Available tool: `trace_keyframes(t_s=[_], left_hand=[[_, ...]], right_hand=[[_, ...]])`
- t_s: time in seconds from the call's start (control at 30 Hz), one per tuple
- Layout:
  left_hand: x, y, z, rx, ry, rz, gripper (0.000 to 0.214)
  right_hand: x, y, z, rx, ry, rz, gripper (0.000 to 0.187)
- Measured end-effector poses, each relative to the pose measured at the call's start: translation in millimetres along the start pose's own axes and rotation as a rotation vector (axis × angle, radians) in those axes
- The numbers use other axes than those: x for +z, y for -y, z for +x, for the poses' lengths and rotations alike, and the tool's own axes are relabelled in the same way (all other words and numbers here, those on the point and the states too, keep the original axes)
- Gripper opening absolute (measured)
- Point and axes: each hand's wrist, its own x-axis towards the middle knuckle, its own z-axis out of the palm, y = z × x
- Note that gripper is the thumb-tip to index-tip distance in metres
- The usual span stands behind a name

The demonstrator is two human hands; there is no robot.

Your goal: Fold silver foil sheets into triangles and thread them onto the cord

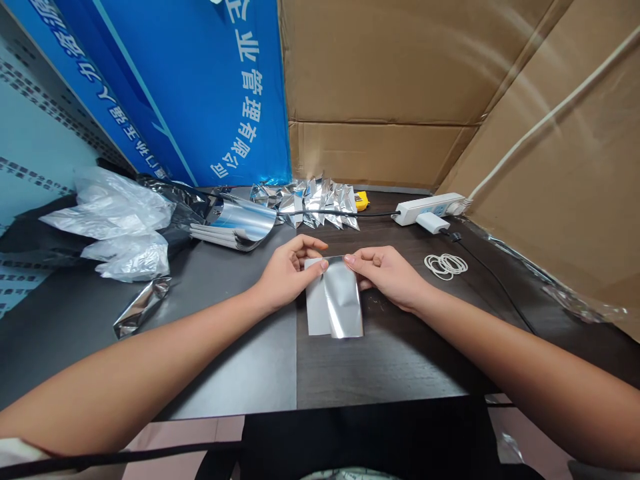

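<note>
Pinching the top edge of a flat rectangular silver foil pouch (pixel 336 303), the left hand (pixel 290 270) and the right hand (pixel 387 273) each grip one upper corner between thumb and fingertips, close together. The pouch lies smooth and glossy on the dark wood-grain tabletop (pixel 400 353), its lower edge toward the person, with a white panel showing along the side below the left hand. Bare tabletop lies on the near side of both hands and under both forearms, as far as the front edge. Just beyond the right hand is a loose bunch of thin white rubber bands (pixel 445 265). Farther beyond it sits a long white plastic power strip (pixel 429 207), and a thin black cable (pixel 340 213) runs across behind both hands. Beyond the left hand rests a curved stack of shiny silver pouches (pixel 235 227), with a fanned row of crinkled silver pouches (pixel 313 199) farther back. Outward from the left hand lie crumpled clear plastic bags (pixel 120 227) and one creased strip of silver foil (pixel 143 307). Brown corrugated cardboard walls (pixel 400 80) close off the far and right sides.
</note>
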Motion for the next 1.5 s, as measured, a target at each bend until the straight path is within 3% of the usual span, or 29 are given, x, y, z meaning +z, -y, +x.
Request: trace_keyframes(t_s=[0.2,0.6,0.77,0.93,1.07,1.2,1.27,1.4,1.5], left_hand=[[-1.1,1.7,1.9,-0.002,-0.030,-0.007,0.036],[-5.1,5.3,7.4,0.055,-0.223,-0.019,0.034],[-7.1,4.8,10.1,0.042,-0.279,-0.010,0.031],[-10.7,9.3,11.6,0.024,-0.304,0.058,0.031],[-15.8,12.6,12.0,0.047,-0.256,0.306,0.025],[-17.5,9.9,11.0,0.071,-0.169,0.636,0.020],[-16.9,8.6,10.8,0.057,-0.120,0.750,0.019],[-16.4,9.7,11.2,0.053,-0.043,0.893,0.017],[-16.5,10.5,10.0,0.109,-0.050,1.052,0.017]], right_hand=[[0.5,-0.7,-0.3,-0.039,-0.019,-0.084,0.058],[0.7,-0.4,-3.6,0.095,0.199,-0.140,0.058],[0.4,1.1,-4.9,0.115,0.217,-0.157,0.059],[-2.3,3.3,-3.6,0.140,0.226,-0.293,0.039],[-3.9,5.7,-4.5,0.056,0.130,-0.580,0.012],[-1.5,7.9,-9.6,-0.147,0.157,-0.922,0.055],[0.6,7.8,-12.5,-0.209,0.180,-1.085,0.065],[3.1,4.4,-15.8,-0.337,0.161,-1.288,0.073],[1.4,-1.1,-14.2,-0.559,0.248,-1.330,0.055]])
